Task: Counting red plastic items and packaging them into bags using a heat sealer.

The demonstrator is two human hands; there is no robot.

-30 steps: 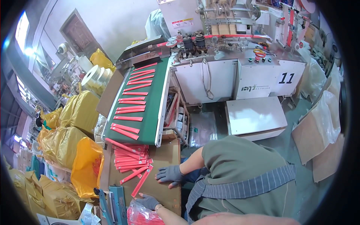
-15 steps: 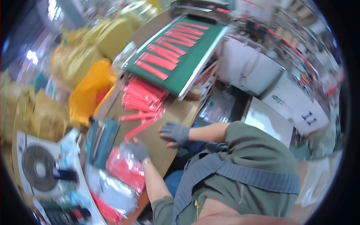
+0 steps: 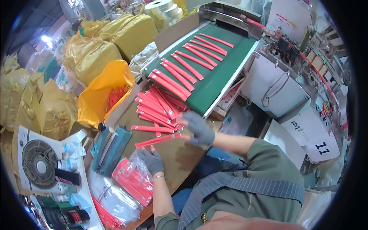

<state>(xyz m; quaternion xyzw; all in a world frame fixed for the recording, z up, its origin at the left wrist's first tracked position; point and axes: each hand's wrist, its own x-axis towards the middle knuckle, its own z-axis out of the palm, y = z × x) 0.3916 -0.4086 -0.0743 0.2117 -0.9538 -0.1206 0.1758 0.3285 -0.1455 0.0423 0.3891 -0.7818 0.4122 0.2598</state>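
My left hand [image 3: 152,160], in a grey fingertip-less glove, lies against the loose mouth of a clear plastic bag [image 3: 135,162] with its fingers stretched out. Flat red printed packets [image 3: 129,179] fill the bag. Just beyond its fingertips, a single long red packet [image 3: 157,140] lies slanted on the brown table. My right hand [image 3: 197,128], gloved alike and slightly blurred, hovers at the right end of that packet with fingers apart. A loose heap of red packets [image 3: 159,109] lies between it and the conveyor.
A green conveyor belt [image 3: 209,82] carries several red packets in a row. Left of the table [image 3: 184,163] stand a teal bag sealer [image 3: 115,151], a yellow sack [image 3: 92,101] with red packets and a fan [image 3: 39,164]. Clear bags [image 3: 115,197] lie near the left edge.
My right hand has moved up and away from the table's near edge toward the heap, its fingers spreading. The left hand stays at the bag. The view has shifted slightly.
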